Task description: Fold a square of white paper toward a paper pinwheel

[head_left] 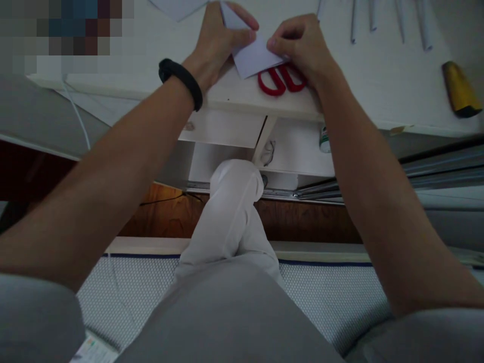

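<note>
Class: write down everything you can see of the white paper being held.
The white paper looks thin and plain, with straight edges and a pointed lower corner; it seems folded, though its layers are hard to tell. The left hand and right hand pinch it from either side, partly covering it. It slants over the white desk, its lower edge bordering the scissors' red handles in this view; whether they touch is unclear.

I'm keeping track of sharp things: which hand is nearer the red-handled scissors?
Right. The right-hand grip is close beside the red-handled scissors, on their right; the left-hand grip is farther off, to their upper left.
</note>
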A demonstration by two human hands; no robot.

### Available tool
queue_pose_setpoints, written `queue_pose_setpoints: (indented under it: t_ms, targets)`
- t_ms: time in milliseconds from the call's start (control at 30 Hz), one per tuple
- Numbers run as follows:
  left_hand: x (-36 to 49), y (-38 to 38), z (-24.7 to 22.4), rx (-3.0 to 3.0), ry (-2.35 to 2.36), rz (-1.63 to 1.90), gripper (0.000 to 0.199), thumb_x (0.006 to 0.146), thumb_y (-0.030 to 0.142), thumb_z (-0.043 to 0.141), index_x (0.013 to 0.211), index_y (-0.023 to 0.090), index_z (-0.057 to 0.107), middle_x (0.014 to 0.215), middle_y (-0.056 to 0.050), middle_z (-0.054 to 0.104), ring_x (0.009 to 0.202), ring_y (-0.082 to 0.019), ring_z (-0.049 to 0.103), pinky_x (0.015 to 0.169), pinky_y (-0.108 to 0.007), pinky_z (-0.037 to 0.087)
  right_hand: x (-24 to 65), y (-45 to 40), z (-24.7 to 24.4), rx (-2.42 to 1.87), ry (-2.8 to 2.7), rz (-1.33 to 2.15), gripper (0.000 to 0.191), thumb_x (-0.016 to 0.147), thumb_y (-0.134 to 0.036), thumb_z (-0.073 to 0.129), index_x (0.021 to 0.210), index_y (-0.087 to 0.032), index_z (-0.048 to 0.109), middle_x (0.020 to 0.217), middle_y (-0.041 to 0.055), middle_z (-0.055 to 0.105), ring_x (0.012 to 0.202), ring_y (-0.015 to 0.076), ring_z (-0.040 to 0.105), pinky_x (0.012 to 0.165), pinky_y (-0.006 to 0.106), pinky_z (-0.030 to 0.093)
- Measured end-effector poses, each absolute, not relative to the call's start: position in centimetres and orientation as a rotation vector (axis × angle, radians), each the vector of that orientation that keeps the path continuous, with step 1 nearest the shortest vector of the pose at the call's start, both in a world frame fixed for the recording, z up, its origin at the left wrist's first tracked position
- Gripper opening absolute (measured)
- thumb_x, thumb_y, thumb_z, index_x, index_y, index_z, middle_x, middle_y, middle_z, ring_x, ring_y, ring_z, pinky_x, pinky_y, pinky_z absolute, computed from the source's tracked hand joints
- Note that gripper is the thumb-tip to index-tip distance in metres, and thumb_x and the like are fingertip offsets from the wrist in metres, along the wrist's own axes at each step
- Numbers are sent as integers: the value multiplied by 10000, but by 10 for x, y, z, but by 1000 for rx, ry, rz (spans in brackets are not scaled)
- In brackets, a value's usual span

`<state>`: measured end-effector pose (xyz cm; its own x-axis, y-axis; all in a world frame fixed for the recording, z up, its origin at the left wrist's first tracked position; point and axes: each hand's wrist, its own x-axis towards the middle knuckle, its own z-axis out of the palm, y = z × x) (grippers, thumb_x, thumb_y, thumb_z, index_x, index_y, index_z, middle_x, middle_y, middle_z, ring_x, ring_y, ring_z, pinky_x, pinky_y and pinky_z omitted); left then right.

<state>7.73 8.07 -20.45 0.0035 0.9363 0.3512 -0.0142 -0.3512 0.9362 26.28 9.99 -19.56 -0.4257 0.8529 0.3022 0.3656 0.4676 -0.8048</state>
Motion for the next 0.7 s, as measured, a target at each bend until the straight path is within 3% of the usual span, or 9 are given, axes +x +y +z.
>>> queue_pose_setpoints:
  t_ms: [133, 300, 433, 567, 700]
  targets:
    - [77, 76, -205, 1509, 989, 1443, 271, 515, -45, 644, 584, 217, 635, 595, 16, 570, 626, -131, 491, 590, -317, 407, 263, 103, -200, -952, -1972, 783, 364, 609, -591, 724, 563, -263, 571, 563, -19, 510, 544, 120, 373, 567, 319, 357]
    - [64, 89, -197, 1436, 1000, 1152, 163, 557, 134, 756, 670, 230, 688, 680, -22, 628, 713, -184, 560, 813, -457, 465, 263, 105, -202, -1096, -2003, 759, 269, 693, -537, 679, 617, -290, 606, 627, -25, 611, 660, 150, 464, 608, 317, 388]
    - [54, 112, -182, 1602, 1058, 868, 254, 506, 220, 818, 741, 200, 722, 752, -70, 665, 800, -247, 585, 890, -527, 416, 262, 104, -201, -1111, -2000, 686, 242, 726, -451, 652, 621, -236, 616, 627, -12, 609, 621, 139, 476, 602, 316, 373]
    - [60, 127, -176, 1834, 1099, 860, 213, 539, 144, 773, 722, 247, 741, 671, -26, 633, 670, -207, 516, 703, -451, 433, 263, 106, -201, -1097, -1975, 688, 187, 730, -380, 655, 598, -258, 603, 601, -20, 588, 582, 134, 443, 577, 311, 357]
    - [75, 137, -180, 1984, 1087, 1183, 259, 552, 2, 719, 701, 213, 733, 664, 10, 610, 639, -144, 444, 690, -346, 424, 262, 125, -200, -957, -1788, 763, 188, 719, -193, 642, 550, -218, 564, 510, -52, 463, 501, 81, 364, 516, 259, 313]
